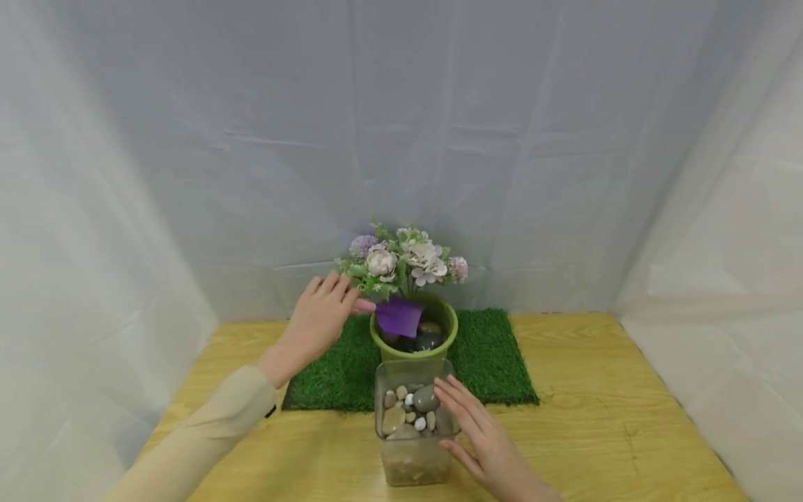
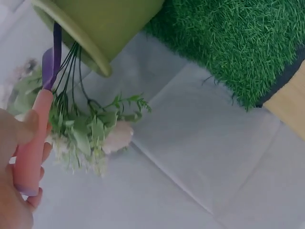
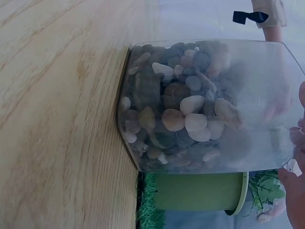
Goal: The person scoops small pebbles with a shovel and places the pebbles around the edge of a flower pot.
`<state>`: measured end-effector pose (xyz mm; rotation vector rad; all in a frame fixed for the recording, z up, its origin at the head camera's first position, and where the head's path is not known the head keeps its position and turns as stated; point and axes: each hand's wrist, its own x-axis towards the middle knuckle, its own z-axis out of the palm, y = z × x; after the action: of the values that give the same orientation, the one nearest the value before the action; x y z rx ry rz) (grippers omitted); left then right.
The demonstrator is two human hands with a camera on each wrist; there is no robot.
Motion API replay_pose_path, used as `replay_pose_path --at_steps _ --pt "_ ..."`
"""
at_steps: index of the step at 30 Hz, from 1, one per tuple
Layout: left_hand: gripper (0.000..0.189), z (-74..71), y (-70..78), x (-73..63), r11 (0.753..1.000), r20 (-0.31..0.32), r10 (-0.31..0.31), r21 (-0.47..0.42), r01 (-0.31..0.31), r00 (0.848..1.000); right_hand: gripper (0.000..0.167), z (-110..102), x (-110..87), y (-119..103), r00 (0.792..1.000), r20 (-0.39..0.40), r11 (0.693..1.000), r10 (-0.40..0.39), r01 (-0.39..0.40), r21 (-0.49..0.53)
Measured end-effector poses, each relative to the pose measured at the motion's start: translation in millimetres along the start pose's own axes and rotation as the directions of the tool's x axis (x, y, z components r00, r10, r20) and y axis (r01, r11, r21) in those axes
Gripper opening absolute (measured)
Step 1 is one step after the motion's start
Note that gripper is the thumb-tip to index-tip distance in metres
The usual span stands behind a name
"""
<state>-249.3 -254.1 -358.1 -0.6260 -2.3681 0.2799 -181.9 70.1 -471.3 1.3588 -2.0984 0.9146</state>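
My left hand [image 1: 316,317] grips a small trowel by its pink handle [image 2: 34,143]. The trowel's purple blade [image 1: 399,317] is tilted down inside the mouth of a green flowerpot [image 1: 414,355]. Dark, shiny stones [image 1: 429,341] lie in the pot around the stems of a bunch of artificial flowers [image 1: 383,263]. In front of the pot stands a clear plastic box [image 1: 417,473], filled partway with pebbles [image 1: 394,420] in grey, tan and white. With fingers extended, my right hand [image 1: 486,443] touches the box's rim on the right side.
Beneath the pot a green artificial grass mat [image 1: 495,355] lies on the wooden table [image 1: 583,411]. Pale sheeting [image 1: 401,139] hangs behind and at both sides. The box stands close to the pot, at the mat's front edge.
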Motion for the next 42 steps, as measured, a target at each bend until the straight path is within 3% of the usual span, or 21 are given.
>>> replay_pose_path --at_steps 3,5,12,18,25,30,36,39,42 --pt "0.008 -10.1 -4.4 -7.5 0.997 -0.001 -0.058 -0.058 0.058 0.998 0.061 -2 1.1 2 1.0 0.005 1.0 -0.008 0.008 0.009" --pt "0.015 -17.3 -5.7 -14.0 0.99 0.03 -0.082 -0.117 0.085 0.996 0.064 -3 1.5 4 1.0 0.018 1.0 0.006 -0.006 0.016" --pt "0.012 -46.7 -1.7 -33.7 0.957 0.092 -0.063 -0.278 0.087 0.994 0.081 -10 1.0 11 0.991 0.079 0.994 0.108 -0.109 -0.002" --pt "0.013 -68.2 7.3 -39.1 0.958 0.149 -0.006 -0.282 0.048 0.989 0.083 -11 0.9 11 0.986 0.101 0.991 0.133 -0.131 -0.026" --pt "0.015 -86.8 21.1 -35.3 0.961 0.231 0.075 -0.277 -0.008 0.97 0.085 -11 -0.8 11 0.976 0.131 0.984 0.176 -0.17 -0.054" --pt "0.017 -89.5 27.8 -33.6 0.949 0.241 0.131 -0.31 -0.051 0.962 0.086 -10 -2.2 11 0.974 0.131 0.982 0.184 -0.177 -0.061" --pt "0.016 -91.7 29.9 -31.1 0.948 0.218 0.156 -0.306 -0.085 0.963 0.085 -9 -2.6 12 0.978 0.117 0.984 0.174 -0.17 -0.046" --pt "0.016 -96.7 30.9 -27.2 0.953 0.24 0.189 -0.278 -0.119 0.952 0.085 -8 -2.6 12 0.981 0.108 0.986 0.164 -0.162 -0.024" --pt "0.017 -102.7 33.6 -21.6 0.958 0.291 0.219 -0.244 -0.15 0.931 0.084 -7 -2.5 12 0.982 0.102 0.988 0.157 -0.156 -0.01"
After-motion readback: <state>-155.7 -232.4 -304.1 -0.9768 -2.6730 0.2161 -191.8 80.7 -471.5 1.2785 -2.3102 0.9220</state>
